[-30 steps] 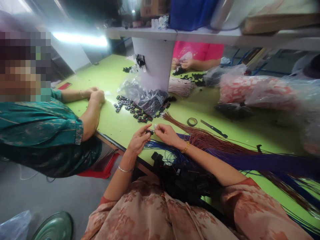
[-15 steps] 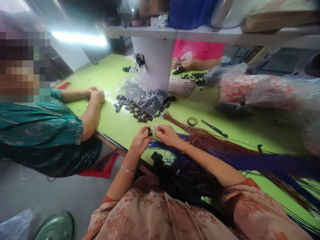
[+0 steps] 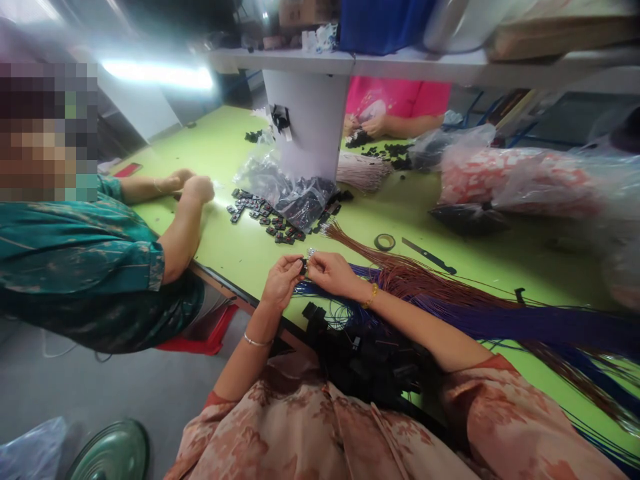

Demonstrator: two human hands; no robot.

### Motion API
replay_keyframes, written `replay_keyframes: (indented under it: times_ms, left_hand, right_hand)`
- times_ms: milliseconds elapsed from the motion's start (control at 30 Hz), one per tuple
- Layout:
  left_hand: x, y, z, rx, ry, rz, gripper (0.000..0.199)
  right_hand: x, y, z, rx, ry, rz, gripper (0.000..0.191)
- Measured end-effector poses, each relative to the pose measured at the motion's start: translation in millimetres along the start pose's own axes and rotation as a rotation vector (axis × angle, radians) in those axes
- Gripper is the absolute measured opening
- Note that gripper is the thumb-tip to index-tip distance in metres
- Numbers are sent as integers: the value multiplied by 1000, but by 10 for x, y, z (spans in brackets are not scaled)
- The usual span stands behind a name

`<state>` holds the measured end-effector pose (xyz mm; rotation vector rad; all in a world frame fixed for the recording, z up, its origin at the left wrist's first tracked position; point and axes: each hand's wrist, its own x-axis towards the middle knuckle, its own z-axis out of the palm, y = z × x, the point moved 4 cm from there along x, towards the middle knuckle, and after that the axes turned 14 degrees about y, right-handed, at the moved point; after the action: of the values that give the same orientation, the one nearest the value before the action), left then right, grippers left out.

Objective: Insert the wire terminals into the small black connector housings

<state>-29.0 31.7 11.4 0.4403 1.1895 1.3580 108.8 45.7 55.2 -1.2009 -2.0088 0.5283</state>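
My left hand [image 3: 281, 282] pinches a small black connector housing [image 3: 303, 267] between thumb and fingertips. Right against it, my right hand [image 3: 333, 272] is closed on thin wires, whose silvery metal ends [image 3: 312, 252] stick out above the fingers. The exact joint between wire and housing is too small to make out. Blue wires [image 3: 313, 289] run beneath both wrists. Brown wires [image 3: 357, 247] fan out just beyond my right hand. Many black connector housings [image 3: 287, 235] lie scattered on the green table [image 3: 240, 260], and a dark heap of black parts [image 3: 370, 357] rests against my front.
A tape roll [image 3: 385, 243] and a knife [image 3: 429, 256] lie to the right. Plastic bags of parts [image 3: 515, 180] stand behind them. A white post [image 3: 310, 127] carries the shelf [image 3: 300, 63]. One co-worker's arm [image 3: 183, 230] rests at left; another person's hands [image 3: 375, 125] work opposite.
My two hands have come closer together, and the black connector housing now meets my right fingertips. The co-worker's hand at left has shifted slightly to the right.
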Motion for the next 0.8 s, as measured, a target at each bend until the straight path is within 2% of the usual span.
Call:
replay_keyframes:
  times_ms: [133, 200, 400, 467, 567, 667, 733, 800]
  left_hand:
    - [-4, -31, 8, 14, 43, -2, 34]
    - [-7, -32, 16, 4, 47, 2, 34]
    - [-9, -41, -4, 15, 85, 14, 33]
    - [-13, -64, -18, 23, 101, 16, 33]
    - [-32, -97, -24, 55, 92, 47, 35]
    - [-47, -108, -43, 96, 71, 59, 37]
    - [-40, -94, -70, 104, 63, 49, 37]
    - [-20, -67, -102, 99, 60, 44, 38]
  right_hand:
    - [-26, -51, 48, -201, -26, -243, 19]
    - [-30, -57, 70, -246, -50, -294, 20]
    - [-8, -4, 58, -72, -71, -122, 16]
    - [-20, -2, 66, -53, -71, -107, 14]
    - [-38, 1, 88, -87, -67, -99, 14]
    - [-12, 52, 92, -83, -119, -85, 17]
    - [47, 158, 49, -117, -116, -39, 23]
    - [114, 321, -24, -251, -72, 47, 23]
